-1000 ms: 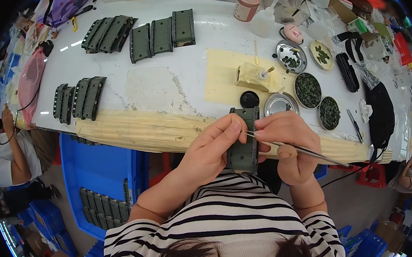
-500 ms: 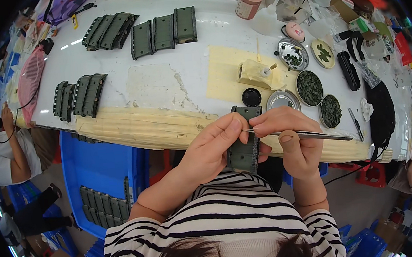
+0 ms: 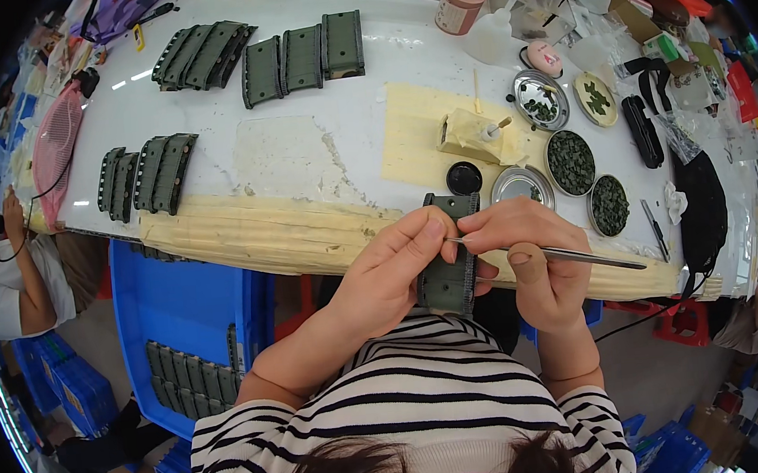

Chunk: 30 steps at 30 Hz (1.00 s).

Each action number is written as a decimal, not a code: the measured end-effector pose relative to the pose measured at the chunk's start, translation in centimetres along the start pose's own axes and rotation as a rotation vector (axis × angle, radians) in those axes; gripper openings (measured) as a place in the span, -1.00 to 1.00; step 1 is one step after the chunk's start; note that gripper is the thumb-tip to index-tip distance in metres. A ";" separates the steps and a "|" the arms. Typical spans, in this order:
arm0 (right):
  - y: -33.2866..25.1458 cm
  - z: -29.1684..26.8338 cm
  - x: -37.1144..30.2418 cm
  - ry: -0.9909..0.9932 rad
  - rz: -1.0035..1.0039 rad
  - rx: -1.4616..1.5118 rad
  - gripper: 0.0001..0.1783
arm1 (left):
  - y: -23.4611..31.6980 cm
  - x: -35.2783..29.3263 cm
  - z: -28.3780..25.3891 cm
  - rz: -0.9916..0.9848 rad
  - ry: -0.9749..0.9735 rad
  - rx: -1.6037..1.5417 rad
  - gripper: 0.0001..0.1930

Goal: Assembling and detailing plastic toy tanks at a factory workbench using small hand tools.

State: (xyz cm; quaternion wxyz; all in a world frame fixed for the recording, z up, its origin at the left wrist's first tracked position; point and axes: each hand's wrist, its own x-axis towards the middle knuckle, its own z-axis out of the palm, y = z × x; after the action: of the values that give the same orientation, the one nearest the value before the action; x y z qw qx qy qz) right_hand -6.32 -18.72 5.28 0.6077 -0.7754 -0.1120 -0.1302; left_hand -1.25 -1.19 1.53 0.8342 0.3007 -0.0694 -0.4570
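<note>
Above the white table (image 3: 232, 105), both hands grip a green part (image 3: 450, 271).

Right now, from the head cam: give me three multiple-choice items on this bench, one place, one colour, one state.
1. Where is the blue crate?
A. under the table edge, person's left
B. on the table
C. on the person's lap

2. Colour of the part in hand?
A. red
B. dark green
C. white

3. What does the right hand hold?
A. nothing
B. a cup
C. thin metal tweezers

Answers: 1 A, it sits below the white table rim. 2 B, same green as the pieces laid out above. 3 C, tip meets the part, which the left hand grips.
</note>
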 end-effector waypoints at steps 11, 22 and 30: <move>3.2 -0.3 -0.1 0.320 0.053 -0.231 -0.76 | 1.7 -0.3 -0.7 0.292 0.275 0.036 -0.31; 5.3 0.2 0.3 0.264 0.081 -0.509 -0.85 | 1.5 -0.6 -1.5 0.301 0.269 -0.225 -0.54; 5.5 0.3 0.3 0.263 0.071 -0.520 -0.86 | 2.1 -1.1 -1.2 0.295 0.321 -0.182 -0.56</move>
State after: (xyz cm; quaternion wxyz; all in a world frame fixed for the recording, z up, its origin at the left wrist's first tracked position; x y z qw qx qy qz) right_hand -4.21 -19.70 0.29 0.4021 -0.8850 0.0319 -0.2325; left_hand 0.13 1.08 1.90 0.9160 0.2795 0.0627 -0.2807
